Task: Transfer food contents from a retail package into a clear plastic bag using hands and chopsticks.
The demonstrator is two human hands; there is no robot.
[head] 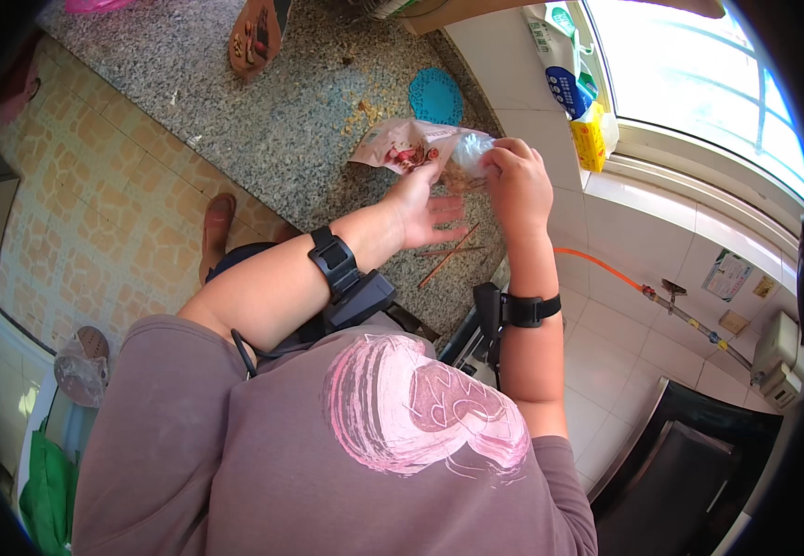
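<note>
A pink printed food pouch (405, 147) lies tilted over the granite worktop (290, 139) in front of me. My left hand (426, 212) is palm up at its near edge, with the thumb against the pouch and the other fingers spread. At the pouch's right end, my right hand (523, 181) pinches a crumpled clear plastic bag (473, 153). Whether that bag sits inside the pouch or beside it, I cannot tell. Two thin brown sticks (449, 257) lie crossed on the stone below my left fingers.
Beyond the pouch are yellowish crumbs (367, 115) and a blue lace-edged mat (436, 96). Farther back stands a brown printed pouch (258, 38). Packets (568, 83) and a yellow pack (588, 139) line the windowsill. An orange hose (600, 266) runs along the right wall.
</note>
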